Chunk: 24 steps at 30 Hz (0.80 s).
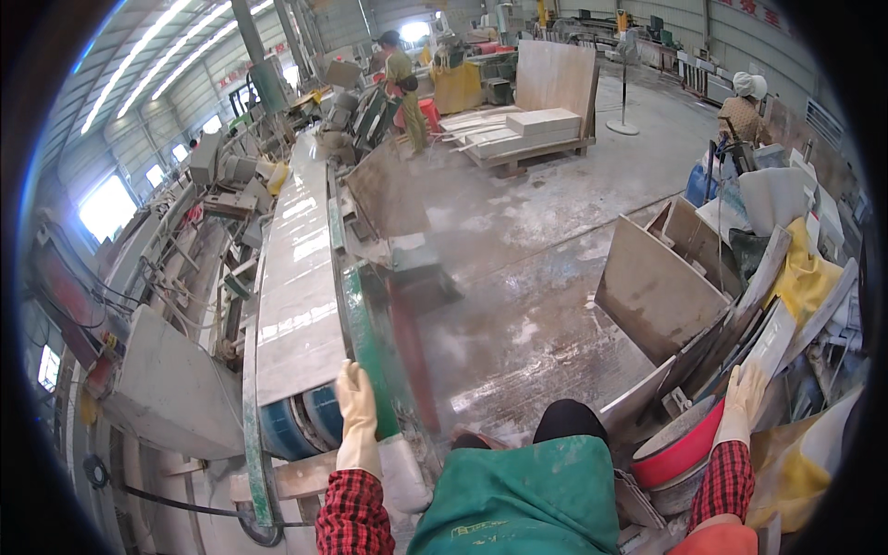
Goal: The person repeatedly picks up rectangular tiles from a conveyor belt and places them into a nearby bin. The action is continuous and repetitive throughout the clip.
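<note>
My left hand (357, 407), in a cream rubber glove, is at the near right corner of a long, wet, pale stone slab (301, 319). Its fingers are stretched out along the slab's edge, not visibly wrapped round it. The slab lies on a conveyor whose blue roller (289, 430) shows below its near end. Off to the right, my right hand (744, 396) wears a matching glove, fingers extended. It lies beside a narrow white stone strip (770, 354) and above a red-banded round tub (680, 455); whether it touches the strip I cannot tell.
Brown stone panels (661, 282) form a bin to the right, near offcuts and a yellow cloth (803, 268). Ahead, a pallet (532, 153) carries pale slabs. One person (400, 83) stands beyond the conveyor; another (742, 111) is at the far right. Machinery (176, 379) lines the left.
</note>
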Each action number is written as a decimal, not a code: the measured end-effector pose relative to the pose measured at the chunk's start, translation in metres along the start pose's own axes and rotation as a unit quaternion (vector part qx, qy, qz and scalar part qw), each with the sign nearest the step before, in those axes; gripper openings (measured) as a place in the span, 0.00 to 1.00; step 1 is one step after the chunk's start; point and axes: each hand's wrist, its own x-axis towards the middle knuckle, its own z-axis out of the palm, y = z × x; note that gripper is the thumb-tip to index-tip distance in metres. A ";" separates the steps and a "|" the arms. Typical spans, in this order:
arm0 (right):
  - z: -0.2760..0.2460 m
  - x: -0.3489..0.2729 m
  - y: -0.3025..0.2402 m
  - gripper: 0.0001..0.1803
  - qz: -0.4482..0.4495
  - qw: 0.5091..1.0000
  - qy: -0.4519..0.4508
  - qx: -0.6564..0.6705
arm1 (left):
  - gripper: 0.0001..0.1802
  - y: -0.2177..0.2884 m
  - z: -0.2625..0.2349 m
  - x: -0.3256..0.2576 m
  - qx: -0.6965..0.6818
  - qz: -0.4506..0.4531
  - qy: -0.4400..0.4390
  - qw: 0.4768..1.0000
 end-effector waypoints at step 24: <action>0.005 -0.023 0.005 0.36 -0.017 0.996 0.039 0.085 | 0.34 0.047 0.023 -0.023 0.292 0.159 -0.111 0.937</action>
